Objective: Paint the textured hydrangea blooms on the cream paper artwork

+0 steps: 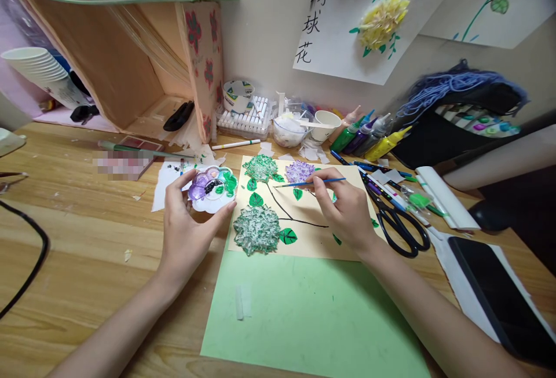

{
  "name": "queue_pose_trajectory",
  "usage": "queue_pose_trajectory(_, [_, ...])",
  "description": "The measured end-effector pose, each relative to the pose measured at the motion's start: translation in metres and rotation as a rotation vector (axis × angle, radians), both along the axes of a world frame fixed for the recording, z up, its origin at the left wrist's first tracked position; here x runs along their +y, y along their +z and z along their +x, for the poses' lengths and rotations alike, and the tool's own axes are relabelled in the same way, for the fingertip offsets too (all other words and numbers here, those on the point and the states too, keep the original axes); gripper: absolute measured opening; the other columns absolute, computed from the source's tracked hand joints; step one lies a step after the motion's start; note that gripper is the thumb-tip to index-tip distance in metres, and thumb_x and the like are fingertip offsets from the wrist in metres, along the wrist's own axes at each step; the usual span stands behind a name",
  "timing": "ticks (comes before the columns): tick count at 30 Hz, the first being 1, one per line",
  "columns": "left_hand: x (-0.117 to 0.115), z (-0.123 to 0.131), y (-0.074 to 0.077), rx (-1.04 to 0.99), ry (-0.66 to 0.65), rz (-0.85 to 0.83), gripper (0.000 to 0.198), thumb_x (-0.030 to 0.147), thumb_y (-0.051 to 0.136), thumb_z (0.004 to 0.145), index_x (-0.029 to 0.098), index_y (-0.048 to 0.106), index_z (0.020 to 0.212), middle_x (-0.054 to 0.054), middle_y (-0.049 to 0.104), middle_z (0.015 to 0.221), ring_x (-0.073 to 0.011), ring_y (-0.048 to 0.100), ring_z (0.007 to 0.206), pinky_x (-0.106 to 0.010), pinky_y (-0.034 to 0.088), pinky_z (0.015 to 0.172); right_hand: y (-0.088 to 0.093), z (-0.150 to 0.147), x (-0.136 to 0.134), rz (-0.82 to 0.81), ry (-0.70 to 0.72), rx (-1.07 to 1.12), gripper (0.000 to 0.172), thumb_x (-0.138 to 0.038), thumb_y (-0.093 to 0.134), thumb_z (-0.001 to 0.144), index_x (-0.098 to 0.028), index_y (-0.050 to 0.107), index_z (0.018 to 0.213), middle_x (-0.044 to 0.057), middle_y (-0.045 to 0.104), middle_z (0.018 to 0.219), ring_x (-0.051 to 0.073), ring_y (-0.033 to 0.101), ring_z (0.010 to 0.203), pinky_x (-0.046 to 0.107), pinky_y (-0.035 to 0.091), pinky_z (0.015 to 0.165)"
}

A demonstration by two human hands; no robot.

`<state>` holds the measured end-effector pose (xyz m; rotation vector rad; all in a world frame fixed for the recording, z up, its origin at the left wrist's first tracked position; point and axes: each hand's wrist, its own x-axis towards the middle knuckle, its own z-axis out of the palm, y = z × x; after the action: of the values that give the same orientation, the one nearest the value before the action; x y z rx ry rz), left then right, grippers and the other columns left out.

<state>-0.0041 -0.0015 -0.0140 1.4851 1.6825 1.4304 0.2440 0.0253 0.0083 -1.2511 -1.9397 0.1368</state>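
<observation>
My left hand (191, 224) grips a flower-shaped paint palette (223, 203) by its edges, with purple, green and black paint in its wells. In my right hand (343, 207) is a thin blue paintbrush (299, 184), its tip at a black painted branch line. Beneath it lies a cream sheet (299, 242) bearing textured flower clusters: a pale green one (257, 229) at the lower left, a brighter green one (260, 168) above, and a purple one (299, 171) partly behind the brush. Painted green leaves (287, 235) sit around them. My right hand covers part of the branch.
A green sheet (304, 308) lies under the cream one. Black scissors (402, 227) and a phone (499, 297) are on the right. Paint bottles (347, 136), a paper cup (325, 126) and a marker box (247, 120) line the back. A cardboard box (108, 59) stands at the left.
</observation>
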Motion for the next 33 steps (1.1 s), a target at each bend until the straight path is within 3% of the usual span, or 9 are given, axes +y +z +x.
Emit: queue_pose_trajectory(33, [0.0005, -0.0011, -0.0018, 0.011, -0.002, 0.004, 0.078, 0.035, 0.080, 0.062, 0.024, 0.042, 0.129, -0.010, 0.049, 0.130, -0.0258, 0.053, 0.117, -0.044, 0.045, 0.102, -0.0012, 0.0007, -0.0010, 0.009, -0.016, 0.003, 0.015, -0.023, 0.043, 0.094, -0.021, 0.056, 0.087, 0.002, 0.066, 0.082, 0.016, 0.066, 0.074, 0.026, 0.048, 0.063])
